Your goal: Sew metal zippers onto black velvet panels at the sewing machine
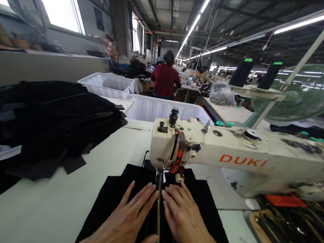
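Black fabric (111, 194), gold strip (159, 207); cream sewing machine (205, 143), orange lettering (250, 162); pale-green fan (293, 96).

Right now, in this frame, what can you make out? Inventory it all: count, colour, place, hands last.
Sewing machine: one, off-white, centre to right
Black cloth: one visible layout, black, under the hands
Gold strip: one, gold, between the hands
Fabric pile: one, black, left
Worktable: one, whitish, foreground
Bins: two, white, beyond the worktable
Thread cones: two, dark with green tops, upper right
Fan: one, green, right
Wooden tray: one, brown, lower right
Plastic bag: one, clear, right of centre
Co-worker: one, dark red top, ahead
Ceiling lights: several, white, overhead
Left hand: one, bare, on cloth
Right hand: one, bare, on cloth
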`<state>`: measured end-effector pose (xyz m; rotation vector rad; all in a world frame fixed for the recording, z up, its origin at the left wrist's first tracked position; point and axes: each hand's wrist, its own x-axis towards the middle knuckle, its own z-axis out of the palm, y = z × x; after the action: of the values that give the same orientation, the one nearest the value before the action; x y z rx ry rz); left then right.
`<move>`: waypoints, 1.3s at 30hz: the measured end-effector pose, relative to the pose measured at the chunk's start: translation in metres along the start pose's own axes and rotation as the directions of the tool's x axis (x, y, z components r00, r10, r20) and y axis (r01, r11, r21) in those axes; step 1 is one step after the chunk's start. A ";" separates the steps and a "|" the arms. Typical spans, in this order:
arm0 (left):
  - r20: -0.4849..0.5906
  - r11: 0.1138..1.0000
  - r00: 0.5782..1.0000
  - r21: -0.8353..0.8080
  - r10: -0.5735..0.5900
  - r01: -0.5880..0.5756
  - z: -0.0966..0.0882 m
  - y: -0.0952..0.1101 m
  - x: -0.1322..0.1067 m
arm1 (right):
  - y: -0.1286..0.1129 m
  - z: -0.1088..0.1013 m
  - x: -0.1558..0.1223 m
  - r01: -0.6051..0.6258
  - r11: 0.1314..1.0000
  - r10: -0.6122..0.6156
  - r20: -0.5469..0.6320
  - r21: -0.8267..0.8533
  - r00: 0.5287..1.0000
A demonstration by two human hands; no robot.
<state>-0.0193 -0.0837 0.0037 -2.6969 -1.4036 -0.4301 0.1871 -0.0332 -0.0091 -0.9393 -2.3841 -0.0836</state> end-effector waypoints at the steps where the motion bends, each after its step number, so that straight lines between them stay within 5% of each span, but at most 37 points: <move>1: -0.002 1.000 1.000 0.001 0.005 -0.005 0.002 -0.001 0.000 | -0.001 0.001 0.000 -0.002 1.000 0.002 -0.005 -0.006 1.000; 39: 0.080 0.989 0.996 -0.135 -0.046 0.056 0.015 -0.018 0.019 | 0.023 0.010 0.012 -0.005 0.999 0.004 0.034 0.043 0.999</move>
<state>-0.0206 -0.0550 -0.0071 -2.8190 -1.5200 -0.4470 0.1903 -0.0064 -0.0145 -0.9329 -2.4054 -0.0142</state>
